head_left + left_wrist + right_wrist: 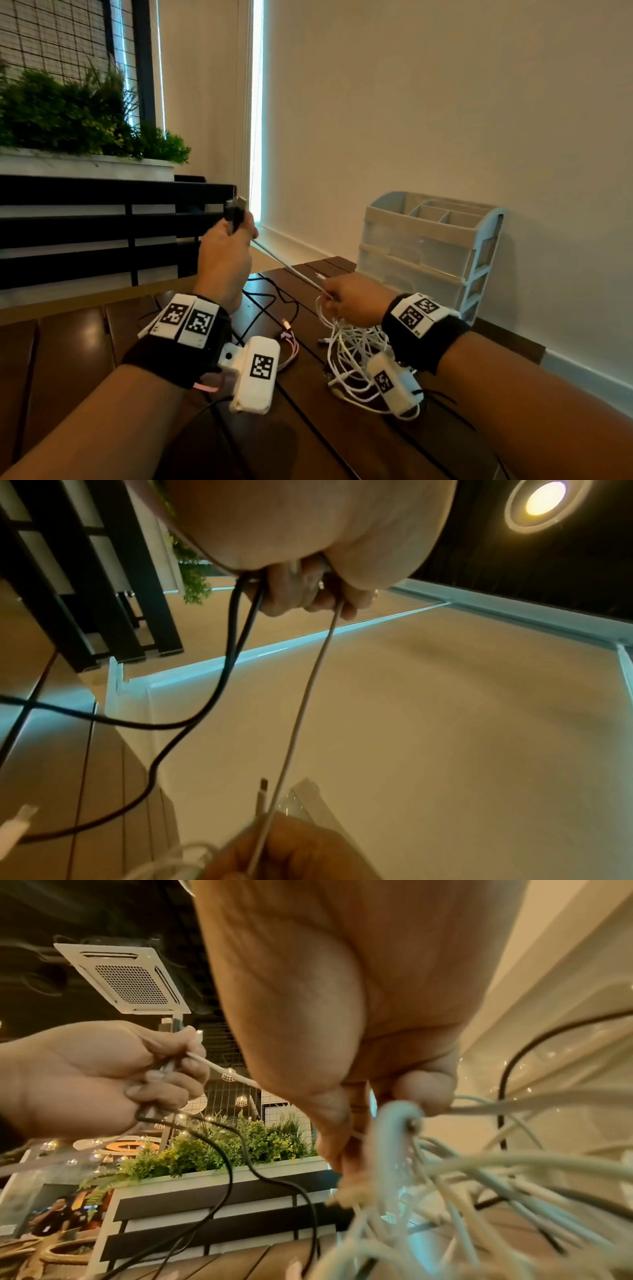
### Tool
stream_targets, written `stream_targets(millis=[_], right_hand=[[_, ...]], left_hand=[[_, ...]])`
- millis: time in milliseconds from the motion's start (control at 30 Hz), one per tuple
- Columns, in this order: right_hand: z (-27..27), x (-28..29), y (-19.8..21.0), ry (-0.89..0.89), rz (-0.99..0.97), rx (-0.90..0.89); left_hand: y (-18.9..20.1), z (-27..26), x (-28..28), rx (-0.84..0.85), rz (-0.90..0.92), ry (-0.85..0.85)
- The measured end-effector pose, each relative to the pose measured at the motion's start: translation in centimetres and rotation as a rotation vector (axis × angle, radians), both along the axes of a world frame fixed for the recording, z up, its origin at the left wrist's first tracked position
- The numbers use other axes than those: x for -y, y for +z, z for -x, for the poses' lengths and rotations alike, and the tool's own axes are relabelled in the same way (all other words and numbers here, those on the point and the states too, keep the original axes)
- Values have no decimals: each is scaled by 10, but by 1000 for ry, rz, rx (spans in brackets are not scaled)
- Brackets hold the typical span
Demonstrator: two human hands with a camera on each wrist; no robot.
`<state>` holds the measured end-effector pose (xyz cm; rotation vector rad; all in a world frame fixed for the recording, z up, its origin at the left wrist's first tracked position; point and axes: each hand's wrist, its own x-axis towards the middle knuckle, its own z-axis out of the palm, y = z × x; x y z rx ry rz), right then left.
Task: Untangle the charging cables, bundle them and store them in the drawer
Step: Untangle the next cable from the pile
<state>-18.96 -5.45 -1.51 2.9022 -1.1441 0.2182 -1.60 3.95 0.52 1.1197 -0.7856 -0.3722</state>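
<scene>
My left hand (pixel 233 236) is raised above the table and grips the plug ends of a black cable (pixel 234 210) and a white cable (pixel 291 269). The white cable runs taut down to my right hand (pixel 346 299), which pinches it just above a tangle of white cables (pixel 356 356). In the left wrist view the black cable (pixel 205 696) hangs in loops from my left hand (pixel 304 593), and the white cable (pixel 301 710) stretches to my right hand (pixel 291 850). The right wrist view shows the white tangle (pixel 479 1191) under my right hand (pixel 377 1096).
A clear plastic drawer organiser (pixel 428 250) stands against the wall at the back right of the dark wooden table (pixel 308 445). A pink multi-plug cable (pixel 289 346) lies mid-table. A black slatted bench (pixel 102 226) and planter (pixel 85 113) lie to the left.
</scene>
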Motion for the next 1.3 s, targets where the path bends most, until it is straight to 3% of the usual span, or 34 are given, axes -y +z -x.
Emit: stream_targets(millis=[133,200,367,467,567,633,700,767,833,900,1033,1167,1300], right_hand=[[6,14,6,-146,148,-142],[12,19,5,-181,129,-122],[15,18,12,-153,-92,226],[14,16,16,-183,-65,159],[7,13,24,-224,121,-106],[6,12,33,-256,245,-114],[10,13,38,-295,414,-44],[15,19,36,-308,428,-33],[17,25,30,-294,243,-57],[19,25,27,-263,108,-60],[20,12,27,-145,21,-89],[12,2,28,-28,62,-88],[4,-7,24,-3,222,-46]], left_hand=[[16,-7,-14,207,97,114],[22,-9,-18,266,148,128],[25,-3,-16,-14,254,-186],[24,3,-20,-41,305,-361],[16,6,-19,207,167,-365],[11,7,-16,559,65,-220],[10,7,-17,764,58,-89],[14,5,-20,805,111,-20],[17,0,-19,844,100,23],[13,-4,-17,912,-19,68],[2,-3,-8,1030,-241,155],[-7,7,0,874,-246,-2],[-23,25,9,864,-312,-120]])
